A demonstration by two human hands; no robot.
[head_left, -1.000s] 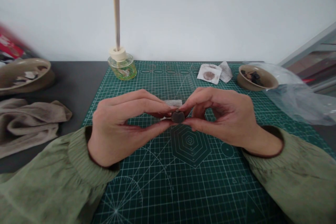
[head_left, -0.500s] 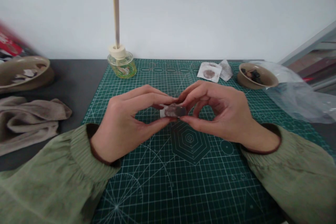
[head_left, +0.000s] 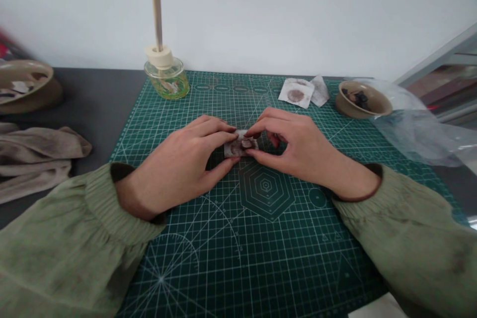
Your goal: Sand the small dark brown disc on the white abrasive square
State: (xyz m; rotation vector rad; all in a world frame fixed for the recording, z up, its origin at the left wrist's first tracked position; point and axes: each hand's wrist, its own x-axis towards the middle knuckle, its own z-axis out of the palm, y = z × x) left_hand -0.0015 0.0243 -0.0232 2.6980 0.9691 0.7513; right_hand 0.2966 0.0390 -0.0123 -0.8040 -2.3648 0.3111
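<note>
A small piece of white paper with dark smudges lies low over the cutting mat, between both hands' fingertips. My left hand pinches its left side, fingers along the far edge and thumb along the near one. On the right part, the thumb and fingers of my right hand close around a raised grey-brown spot; whether this is a fold or a separate bit, I cannot tell. Beyond my right hand, a white paper square with a round brown stain overlaps another stained piece.
Green cutting mat covers the dark table. A glass bottle with sticks stands back left. Bowls holding scraps sit left and right, the latter beside clear plastic. A grey-brown cloth lies left.
Both hands have lowered the paper toward the mat, and its smudged upper side shows more. My right fingers have shifted inward onto it. The camera view has tilted slightly downward.
</note>
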